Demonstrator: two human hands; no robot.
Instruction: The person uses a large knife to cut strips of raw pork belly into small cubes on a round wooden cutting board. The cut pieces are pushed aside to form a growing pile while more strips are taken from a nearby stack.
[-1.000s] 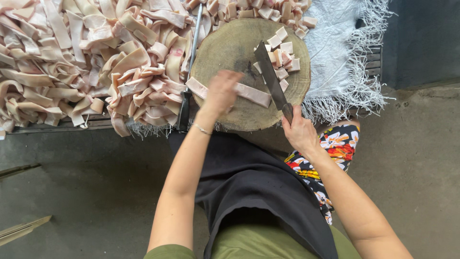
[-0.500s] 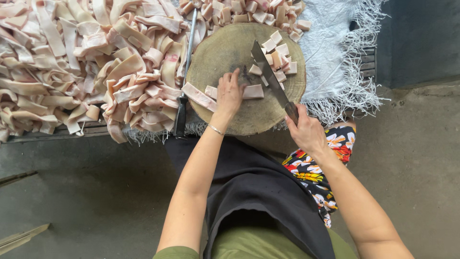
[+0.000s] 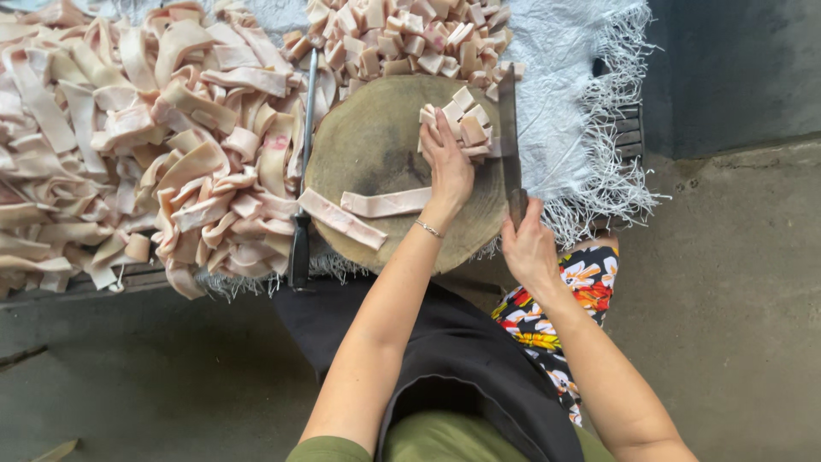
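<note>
Strips of pale pork fat (image 3: pixel 154 171) lie heaped left of the round wooden chopping block (image 3: pixel 368 145), and 2 more (image 3: pixel 368 210) wait on its near edge. Left hand (image 3: pixel 446 167) should stay flat, gathering the cut cubes (image 3: pixel 466 124) at the block's far right, fingers clear of the cleaver (image 3: pixel 510 137) gripped in the right hand (image 3: pixel 528 248).

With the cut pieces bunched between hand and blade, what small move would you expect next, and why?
Probably a sweep: the left hand and the cleaver in the right hand bracket the cut cubes near the round block's far edge, beside the cube pile. Pushing them off clears room for the two strips.
</note>
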